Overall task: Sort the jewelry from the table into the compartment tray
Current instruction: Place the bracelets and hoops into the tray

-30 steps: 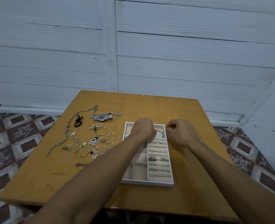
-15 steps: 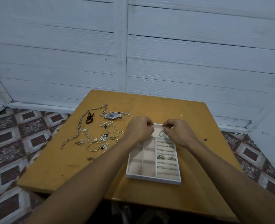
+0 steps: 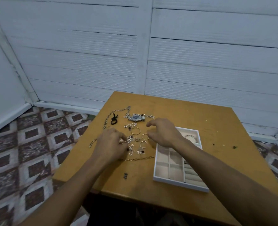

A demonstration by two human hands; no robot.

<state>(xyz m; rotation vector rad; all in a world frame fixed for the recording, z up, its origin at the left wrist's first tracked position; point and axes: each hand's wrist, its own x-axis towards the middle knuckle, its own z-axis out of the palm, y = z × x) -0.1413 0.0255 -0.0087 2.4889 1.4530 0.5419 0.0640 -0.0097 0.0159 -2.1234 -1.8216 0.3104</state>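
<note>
Loose jewelry lies on the left half of the wooden table (image 3: 208, 121): a silver watch (image 3: 136, 118), a pearl cluster (image 3: 131, 125), a gold hoop (image 3: 135, 131), a long silver chain (image 3: 117, 111) and a thin gold chain (image 3: 139, 159). The white compartment tray (image 3: 180, 185) stands to the right, with a bracelet (image 3: 189, 136) in its far compartment and ring rolls along its right side. My left hand (image 3: 111, 142) is curled over the pile and pinches a small pale piece at its fingertips. My right hand (image 3: 164, 132) hovers just left of the tray, fingers loosely curled and holding nothing.
A black hair tie (image 3: 114, 119) lies beside the silver chain. Small dark specks (image 3: 234, 146) dot the table right of the tray. A black scribble (image 3: 125, 176) marks the wood near the front edge. Patterned floor tiles (image 3: 33, 144) lie to the left, white board walls behind.
Both hands left the tray's far end and moved left to the jewelry pile. The left hand now pinches a piece there. The camera view swung left.
</note>
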